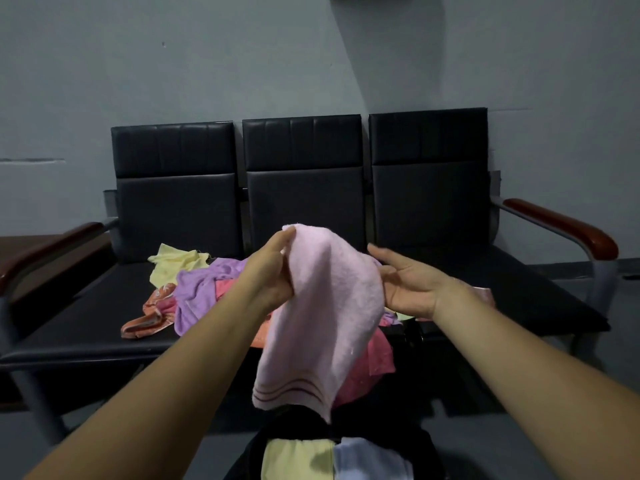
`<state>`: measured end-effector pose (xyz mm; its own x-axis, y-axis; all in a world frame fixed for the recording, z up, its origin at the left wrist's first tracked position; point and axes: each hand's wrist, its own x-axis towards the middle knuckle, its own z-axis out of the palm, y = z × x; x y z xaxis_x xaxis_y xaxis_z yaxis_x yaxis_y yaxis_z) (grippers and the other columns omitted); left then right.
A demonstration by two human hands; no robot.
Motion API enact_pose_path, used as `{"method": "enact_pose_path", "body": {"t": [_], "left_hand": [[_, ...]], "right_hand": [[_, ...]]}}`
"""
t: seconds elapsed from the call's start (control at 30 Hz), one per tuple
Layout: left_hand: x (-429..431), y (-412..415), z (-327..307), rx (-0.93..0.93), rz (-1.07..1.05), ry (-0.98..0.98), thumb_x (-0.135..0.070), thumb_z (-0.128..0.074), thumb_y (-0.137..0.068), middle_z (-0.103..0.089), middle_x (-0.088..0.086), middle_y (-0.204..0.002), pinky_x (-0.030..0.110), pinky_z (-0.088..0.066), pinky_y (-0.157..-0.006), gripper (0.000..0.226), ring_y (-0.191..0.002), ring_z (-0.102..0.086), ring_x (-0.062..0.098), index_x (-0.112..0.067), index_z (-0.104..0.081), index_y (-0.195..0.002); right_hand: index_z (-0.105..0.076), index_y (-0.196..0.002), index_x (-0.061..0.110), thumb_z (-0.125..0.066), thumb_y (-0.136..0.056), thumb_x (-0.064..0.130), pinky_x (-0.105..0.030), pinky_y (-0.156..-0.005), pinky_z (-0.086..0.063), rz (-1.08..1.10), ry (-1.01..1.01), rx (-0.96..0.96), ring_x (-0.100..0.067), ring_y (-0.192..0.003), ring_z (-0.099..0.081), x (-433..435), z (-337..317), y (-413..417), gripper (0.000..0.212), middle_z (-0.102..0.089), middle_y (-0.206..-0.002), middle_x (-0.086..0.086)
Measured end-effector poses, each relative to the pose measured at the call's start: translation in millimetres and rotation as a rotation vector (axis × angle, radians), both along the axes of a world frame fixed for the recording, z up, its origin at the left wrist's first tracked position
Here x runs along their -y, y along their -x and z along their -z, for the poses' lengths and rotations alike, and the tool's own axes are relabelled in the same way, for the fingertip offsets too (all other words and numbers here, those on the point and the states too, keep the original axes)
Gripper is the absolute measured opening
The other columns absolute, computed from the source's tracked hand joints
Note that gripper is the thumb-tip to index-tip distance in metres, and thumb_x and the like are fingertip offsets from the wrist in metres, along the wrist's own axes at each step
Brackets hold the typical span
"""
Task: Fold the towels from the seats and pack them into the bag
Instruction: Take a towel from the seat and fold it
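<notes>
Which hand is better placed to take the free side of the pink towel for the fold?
Probably the right hand: it is open beside the pink towel, while the left hand grips its top edge.

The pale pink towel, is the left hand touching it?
Touching. The head view shows the left hand gripping the upper edge of the pale pink towel, which hangs down from it.

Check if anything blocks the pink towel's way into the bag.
Nothing visible does. The pink towel hangs from the left hand above the open bag, which holds a yellow towel and a pale blue towel.
</notes>
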<state>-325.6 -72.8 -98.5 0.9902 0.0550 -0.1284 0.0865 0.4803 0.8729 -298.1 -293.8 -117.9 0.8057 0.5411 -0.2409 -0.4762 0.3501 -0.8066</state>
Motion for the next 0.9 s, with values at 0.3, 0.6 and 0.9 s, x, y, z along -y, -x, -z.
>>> {"method": "enact_pose_path", "body": {"t": [0.3, 0.6, 0.9], "left_hand": [[-44.8, -0.5, 8.3, 0.247, 0.052, -0.675, -0.009, -0.065, -0.095, -0.076, 0.016, -0.101, 0.035, -0.061, -0.084, 0.018, -0.095, -0.072, 0.028, -0.003, -0.072, -0.11], [-28.0, 1.8, 7.1, 0.146, -0.057, -0.485, -0.021, -0.069, -0.094, -0.073, 0.004, -0.079, 0.03, -0.057, -0.069, 0.014, -0.065, -0.065, 0.015, -0.009, -0.075, -0.101], [-30.0, -0.2, -0.3, 0.297, -0.073, -0.61, -0.01, -0.07, -0.092, -0.077, 0.01, -0.1, 0.029, -0.06, -0.08, 0.016, -0.098, -0.074, 0.025, -0.009, -0.074, -0.107]], "right_hand": [[-0.068, -0.117, 0.005, -0.076, -0.086, 0.017, -0.043, -0.077, -0.053, 0.183, 0.356, 0.361, -0.027, -0.091, -0.066, -8.3, -1.1, -5.4, 0.034, -0.071, -0.103, -0.009], [-0.067, -0.115, -0.004, -0.073, -0.087, 0.015, -0.036, -0.08, -0.063, 0.256, 0.102, 0.139, -0.025, -0.097, -0.07, -6.3, -10.5, -8.6, 0.034, -0.071, -0.109, -0.019], [-0.07, -0.104, 0.004, -0.07, -0.092, 0.009, -0.045, -0.086, -0.06, 0.309, 0.315, 0.296, -0.026, -0.092, -0.07, 9.7, -15.8, -11.8, 0.013, -0.072, -0.1, -0.015]]}}
